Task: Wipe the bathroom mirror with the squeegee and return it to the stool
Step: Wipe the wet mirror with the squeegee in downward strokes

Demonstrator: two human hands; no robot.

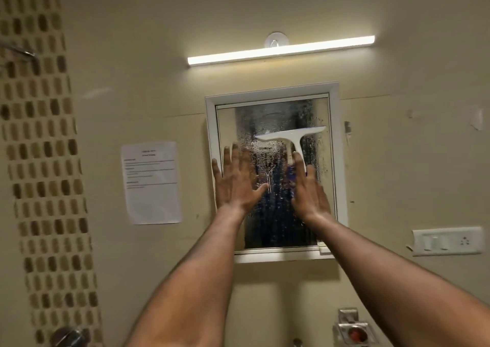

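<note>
A: Start nearest the camera. What do you see?

B: Two bare forearms rising from the bottom of the frame toward the centre. The left hand (236,181) is spread wide, fingers apart, palm toward the mirror's left edge and holding nothing. Whether it actually presses the frame or glass, I cannot tell.

A: And the other?

B: The right hand (309,190) is wrapped round the lower handle of the squeegee (291,141), forefinger stretched up along the white stem. A bit of blue grip shows beside the palm.

A: Where is the blade?

B: Across the upper middle of the mirror (273,171), roughly level, tilted slightly up to the right. It seems to be against the glass, though contact is not certain at this blur.

A: The glass itself?

B: Covered in droplets and streaks above and below the blade, so I judge the wiping far from done. The stool is not in view.

A: Beyond that?

B: A lit tube light (281,50) above the mirror, a paper notice (151,182) at left, a switch plate (448,241) at lower right.

A: What could go wrong?

B: A tilted blade would leave streaks. Wet fingers could slip on the handle. The open left palm may smear the glass, and runoff could head toward that switch plate.
</note>
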